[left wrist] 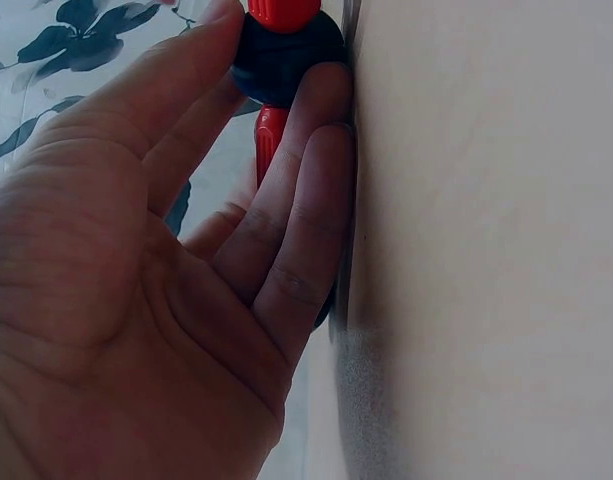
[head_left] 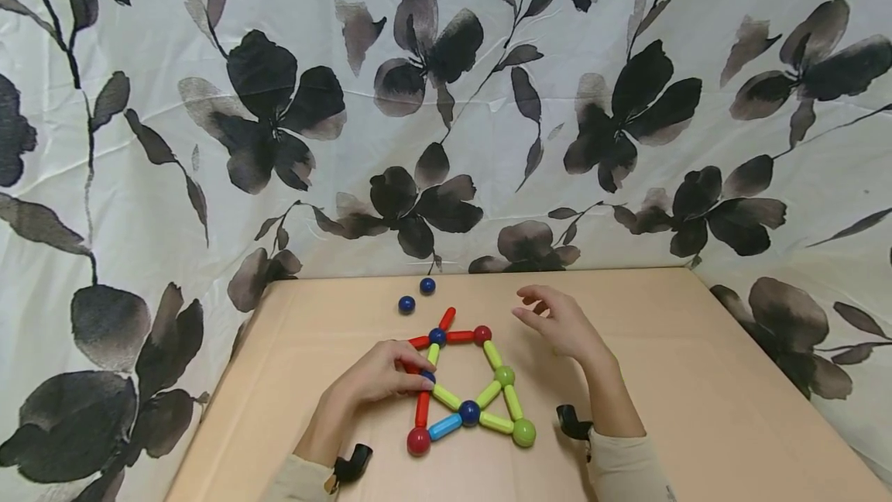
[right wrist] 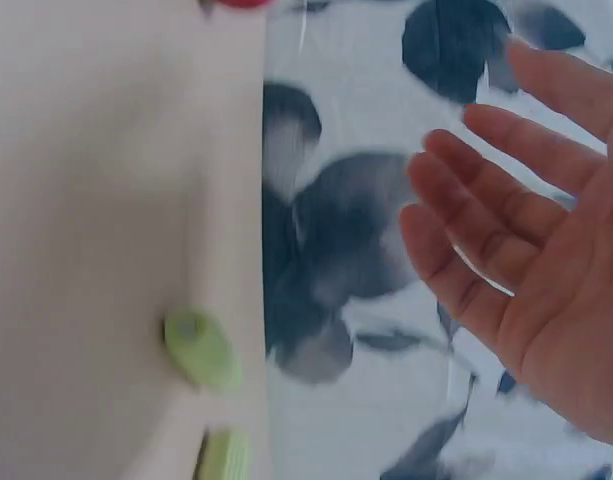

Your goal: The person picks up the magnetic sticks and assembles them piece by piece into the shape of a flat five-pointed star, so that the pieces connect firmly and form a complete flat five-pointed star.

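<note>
On the table lies a flat frame of coloured sticks and balls. My left hand (head_left: pixel 379 372) grips a blue ball (left wrist: pixel 286 60) at its left side, thumb and fingers around it, with red sticks running off that ball. Farther back another blue ball (head_left: pixel 437 337) joins red sticks and a yellow-green stick (head_left: pixel 433 353). A red ball (head_left: pixel 418 441), a light-blue stick (head_left: pixel 445 427) and a blue ball form the near edge; green balls (head_left: pixel 504 376) mark the right side. My right hand (head_left: pixel 557 324) hovers right of the frame, fingers loosely bent and holding nothing.
Two loose blue balls (head_left: pixel 406 304) lie behind the frame. The tan table (head_left: pixel 697 393) ends at a white cloth with dark flowers (head_left: pixel 425 200). A black strap piece (head_left: pixel 573 422) sits at the right wrist, and another at the left.
</note>
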Tool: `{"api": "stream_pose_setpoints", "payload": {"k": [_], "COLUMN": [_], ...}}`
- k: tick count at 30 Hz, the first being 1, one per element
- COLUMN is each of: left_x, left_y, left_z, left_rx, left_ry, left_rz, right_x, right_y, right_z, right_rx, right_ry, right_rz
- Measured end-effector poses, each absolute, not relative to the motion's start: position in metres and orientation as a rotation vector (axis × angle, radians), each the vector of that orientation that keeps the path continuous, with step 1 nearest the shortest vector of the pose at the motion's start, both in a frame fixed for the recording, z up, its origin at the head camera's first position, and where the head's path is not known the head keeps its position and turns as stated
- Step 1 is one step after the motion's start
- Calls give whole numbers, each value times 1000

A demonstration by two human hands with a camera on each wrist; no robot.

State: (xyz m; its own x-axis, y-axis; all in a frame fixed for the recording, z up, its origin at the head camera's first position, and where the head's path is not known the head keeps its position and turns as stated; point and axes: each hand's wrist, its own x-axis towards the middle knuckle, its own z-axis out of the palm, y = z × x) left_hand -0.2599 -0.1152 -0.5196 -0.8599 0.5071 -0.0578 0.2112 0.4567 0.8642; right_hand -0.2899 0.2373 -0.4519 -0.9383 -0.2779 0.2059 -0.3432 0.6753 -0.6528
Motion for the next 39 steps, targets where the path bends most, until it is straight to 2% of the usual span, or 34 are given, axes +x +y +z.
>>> {"api": "stream_pose_setpoints", "payload": {"k": [7,14,29,39], "left_x": [-259,-258,-257,-260], "left_y": [-114,-114,-115,-115], "left_z": [-518,-518,-518,-519], "left_rx": [609,604,612,618], "left_ry": [2388,2388,2398,2382], "left_rz": [1381,1386,1367,1377], "right_x": [-293,-293,-300,-308], "right_y": [274,288,282,270], "right_z": [-460,-462,-489,-496], "right_rx": [559,581,599,657], "right_ry": [-2948,-2975,-3054,-3078], "right_rz": [845,926,643,708]}}
